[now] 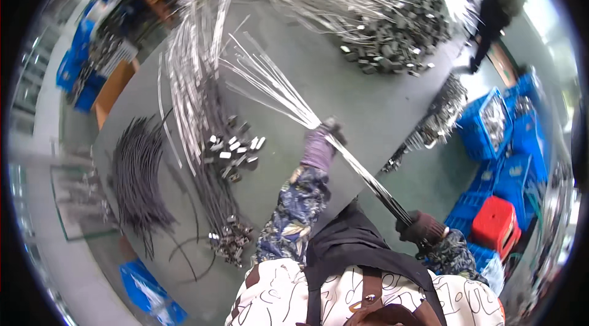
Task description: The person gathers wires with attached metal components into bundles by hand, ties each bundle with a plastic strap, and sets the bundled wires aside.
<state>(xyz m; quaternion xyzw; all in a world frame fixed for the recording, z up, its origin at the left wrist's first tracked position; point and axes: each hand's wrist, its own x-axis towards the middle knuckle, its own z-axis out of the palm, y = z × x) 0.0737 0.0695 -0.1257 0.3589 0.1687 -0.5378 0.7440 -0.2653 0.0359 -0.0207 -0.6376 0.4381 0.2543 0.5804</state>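
Note:
A bundle of long thin strips (363, 172) runs slantwise in front of me, pale and fanned out at its far left end, dark at its near right end. My left hand (323, 140), in a purple glove with dark fingers, is closed round the middle of the bundle. Near the dark end, my right hand (423, 228) grips it in a dark brown glove. Left of the bundle, a long heap of similar strips (193, 80) lies on the grey table (294, 178). Small dark and bright blocks (236, 151) lie scattered by that heap.
Curved dark strips (140, 172) lie at the table's left. A large pile of dark blocks (399, 31) covers the far right, with pale strands behind it. Blue crates (485, 126) and a red stool-like container (496, 226) stand to the right. Another person (500, 3) stands at the far right.

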